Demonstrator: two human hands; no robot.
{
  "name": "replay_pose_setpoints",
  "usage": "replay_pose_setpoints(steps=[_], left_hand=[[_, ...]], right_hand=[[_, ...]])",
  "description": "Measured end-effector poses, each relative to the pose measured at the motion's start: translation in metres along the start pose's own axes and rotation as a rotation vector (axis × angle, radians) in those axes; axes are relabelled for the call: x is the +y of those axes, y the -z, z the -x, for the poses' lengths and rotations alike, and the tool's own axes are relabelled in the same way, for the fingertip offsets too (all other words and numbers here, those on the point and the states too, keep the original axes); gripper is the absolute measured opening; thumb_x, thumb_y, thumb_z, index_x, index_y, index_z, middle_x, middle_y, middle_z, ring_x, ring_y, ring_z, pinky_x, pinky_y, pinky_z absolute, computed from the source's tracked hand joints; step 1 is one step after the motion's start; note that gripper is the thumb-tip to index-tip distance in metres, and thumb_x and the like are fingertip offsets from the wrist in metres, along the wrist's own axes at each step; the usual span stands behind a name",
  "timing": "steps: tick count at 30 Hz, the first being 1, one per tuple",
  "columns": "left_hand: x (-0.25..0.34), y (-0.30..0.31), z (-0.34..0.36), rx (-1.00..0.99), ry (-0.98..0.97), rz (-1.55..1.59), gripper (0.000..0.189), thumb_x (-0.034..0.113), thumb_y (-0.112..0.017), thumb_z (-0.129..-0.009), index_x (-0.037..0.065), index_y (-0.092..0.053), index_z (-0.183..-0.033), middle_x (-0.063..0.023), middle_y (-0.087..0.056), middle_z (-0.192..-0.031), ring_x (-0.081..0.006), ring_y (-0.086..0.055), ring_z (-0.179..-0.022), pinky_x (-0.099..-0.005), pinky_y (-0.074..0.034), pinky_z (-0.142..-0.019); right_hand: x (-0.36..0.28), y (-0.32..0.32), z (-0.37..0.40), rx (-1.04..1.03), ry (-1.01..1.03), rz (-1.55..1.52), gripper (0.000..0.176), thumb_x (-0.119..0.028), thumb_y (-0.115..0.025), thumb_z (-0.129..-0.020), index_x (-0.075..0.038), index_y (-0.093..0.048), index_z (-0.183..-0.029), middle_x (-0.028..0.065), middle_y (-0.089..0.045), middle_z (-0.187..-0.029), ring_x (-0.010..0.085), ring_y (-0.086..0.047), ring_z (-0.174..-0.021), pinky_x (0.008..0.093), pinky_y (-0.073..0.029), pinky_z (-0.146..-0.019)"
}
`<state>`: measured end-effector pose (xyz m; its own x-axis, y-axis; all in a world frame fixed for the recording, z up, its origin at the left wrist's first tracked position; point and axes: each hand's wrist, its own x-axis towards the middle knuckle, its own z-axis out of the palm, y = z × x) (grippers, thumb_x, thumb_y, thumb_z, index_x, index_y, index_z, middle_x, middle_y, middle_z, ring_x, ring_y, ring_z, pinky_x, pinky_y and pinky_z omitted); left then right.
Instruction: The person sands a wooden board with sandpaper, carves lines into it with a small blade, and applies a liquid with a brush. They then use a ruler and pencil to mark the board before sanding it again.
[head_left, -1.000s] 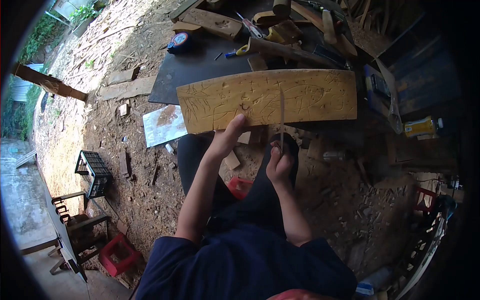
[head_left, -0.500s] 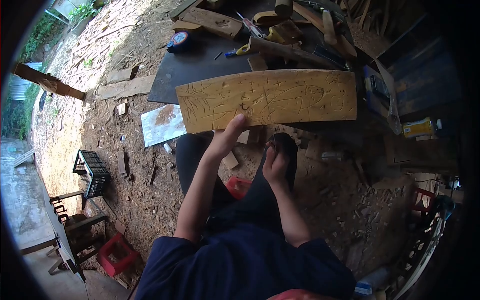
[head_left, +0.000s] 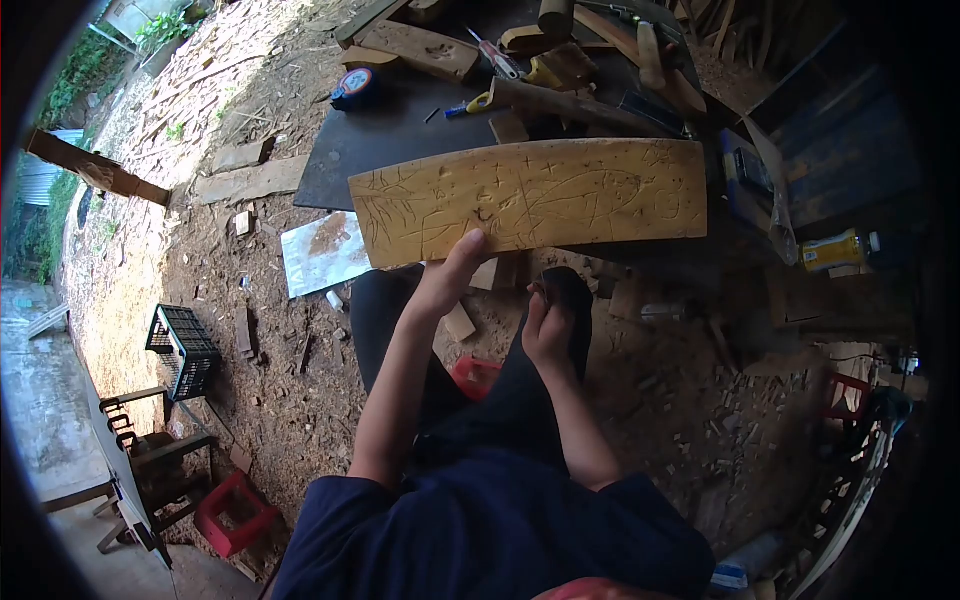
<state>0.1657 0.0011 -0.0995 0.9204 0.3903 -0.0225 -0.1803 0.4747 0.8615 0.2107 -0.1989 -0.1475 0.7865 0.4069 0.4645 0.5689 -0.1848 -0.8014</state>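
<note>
A long yellowish wooden board [head_left: 600, 200] is held up in front of the table, its face covered in scratched lines, crosses and drawn shapes. My left hand [head_left: 452, 278] grips its lower edge, thumb on the face and the other fingers hidden behind. Over my right knee, below the board and apart from it, my right hand [head_left: 548, 332] is closed, fingers curled. Something thin and dark seems to show at its fingertips, too small to name.
Behind the board, a dark table [head_left: 400, 125] carries a blue tape roll [head_left: 353, 88], a screwdriver [head_left: 495, 55] and several wood pieces. A yellow bottle [head_left: 835, 251] lies at right. Wood chips cover the ground around a black crate [head_left: 183, 350] and a red stool [head_left: 236, 513].
The board and my left hand have shifted very slightly left in view. My right hand stays over the knee, nearly unchanged.
</note>
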Motion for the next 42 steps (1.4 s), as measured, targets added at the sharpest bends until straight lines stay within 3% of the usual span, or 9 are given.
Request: replay_pose_setpoints(steps=[2, 5, 11, 14, 22, 27, 33, 36, 42], left_hand=[[-0.001, 0.003, 0.002, 0.049, 0.004, -0.045, 0.057, 0.036, -0.064, -0.110, -0.002, -0.049, -0.150, -0.0157, -0.061, -0.142, -0.0242, -0.062, -0.128, -0.0418, -0.053, -0.108], [0.002, 0.000, -0.001, 0.036, -0.032, -0.087, 0.057, 0.038, -0.063, -0.110, -0.002, -0.050, -0.149, -0.0138, -0.061, -0.139, -0.0217, -0.062, -0.126, -0.0396, -0.052, -0.108], [0.001, 0.001, 0.002, 0.014, -0.006, -0.031, 0.056, 0.036, -0.063, -0.110, -0.002, -0.049, -0.150, -0.0125, -0.059, -0.142, -0.0200, -0.058, -0.128, -0.0369, -0.048, -0.110], [0.003, -0.002, -0.002, 0.025, -0.049, -0.056, 0.057, 0.035, -0.063, -0.110, -0.002, -0.049, -0.150, -0.0121, -0.059, -0.142, -0.0199, -0.057, -0.128, -0.0371, -0.047, -0.111], [0.000, -0.005, -0.001, 0.024, -0.044, 0.013, 0.053, 0.036, -0.061, -0.111, -0.003, -0.052, -0.146, -0.0121, -0.060, -0.139, -0.0196, -0.058, -0.128, -0.0360, -0.048, -0.111], [-0.010, 0.011, -0.001, 0.009, 0.043, -0.046, 0.068, 0.043, -0.063, -0.107, -0.001, -0.045, -0.155, -0.0171, -0.057, -0.150, -0.0299, -0.055, -0.140, -0.0495, -0.039, -0.122], [-0.004, 0.007, 0.000, 0.016, 0.012, -0.065, 0.069, 0.046, -0.065, -0.106, 0.000, -0.047, -0.154, -0.0157, -0.060, -0.146, -0.0282, -0.060, -0.133, -0.0478, -0.046, -0.115], [-0.016, 0.017, 0.000, 0.005, 0.052, -0.048, 0.069, 0.047, -0.064, -0.106, 0.001, -0.047, -0.154, -0.0153, -0.061, -0.145, -0.0275, -0.061, -0.131, -0.0469, -0.047, -0.114], [-0.021, 0.021, -0.001, 0.016, 0.030, -0.066, 0.071, 0.049, -0.059, -0.108, 0.000, -0.044, -0.156, -0.0148, -0.058, -0.151, -0.0294, -0.057, -0.139, -0.0480, -0.042, -0.119]], right_hand=[[0.027, -0.002, 0.023, -0.071, -0.108, -0.025, 0.024, -0.017, -0.052, -0.112, 0.001, -0.068, -0.111, 0.0198, -0.072, -0.096, 0.0416, -0.074, -0.091, 0.0424, -0.057, -0.078], [0.023, -0.005, 0.018, -0.002, 0.004, -0.018, 0.020, -0.015, -0.056, -0.110, 0.001, -0.069, -0.113, 0.0178, -0.070, -0.077, 0.0379, -0.074, -0.068, 0.0429, -0.056, -0.060], [0.023, -0.009, 0.006, 0.056, 0.126, 0.062, 0.022, -0.015, -0.056, -0.110, 0.001, -0.069, -0.114, 0.0201, -0.073, -0.085, 0.0399, -0.076, -0.075, 0.0456, -0.058, -0.065], [0.023, -0.004, 0.023, -0.072, -0.144, -0.048, 0.022, -0.014, -0.053, -0.110, 0.002, -0.069, -0.112, 0.0215, -0.073, -0.094, 0.0425, -0.074, -0.087, 0.0428, -0.057, -0.076], [0.011, -0.004, 0.014, -0.006, -0.033, -0.001, 0.023, -0.012, -0.052, -0.110, 0.003, -0.069, -0.114, 0.0221, -0.074, -0.099, 0.0432, -0.074, -0.092, 0.0431, -0.059, -0.080], [-0.015, 0.009, 0.002, -0.080, -0.142, 0.006, 0.022, -0.012, -0.053, -0.110, 0.003, -0.070, -0.114, 0.0223, -0.075, -0.102, 0.0430, -0.075, -0.094, 0.0451, -0.059, -0.082], [0.006, 0.003, 0.016, -0.069, -0.120, 0.011, 0.022, -0.010, -0.054, -0.109, 0.003, -0.070, -0.114, 0.0228, -0.076, -0.100, 0.0434, -0.076, -0.094, 0.0449, -0.060, -0.079], [0.004, 0.004, 0.009, -0.024, -0.028, 0.018, 0.018, -0.015, -0.057, -0.109, -0.001, -0.067, -0.115, 0.0210, -0.072, -0.086, 0.0423, -0.074, -0.077, 0.0494, -0.057, -0.063], [0.033, -0.001, 0.054, -0.061, -0.058, 0.008, 0.019, -0.014, -0.058, -0.108, 0.000, -0.067, -0.117, 0.0208, -0.073, -0.088, 0.0420, -0.075, -0.081, 0.0490, -0.058, -0.066]])
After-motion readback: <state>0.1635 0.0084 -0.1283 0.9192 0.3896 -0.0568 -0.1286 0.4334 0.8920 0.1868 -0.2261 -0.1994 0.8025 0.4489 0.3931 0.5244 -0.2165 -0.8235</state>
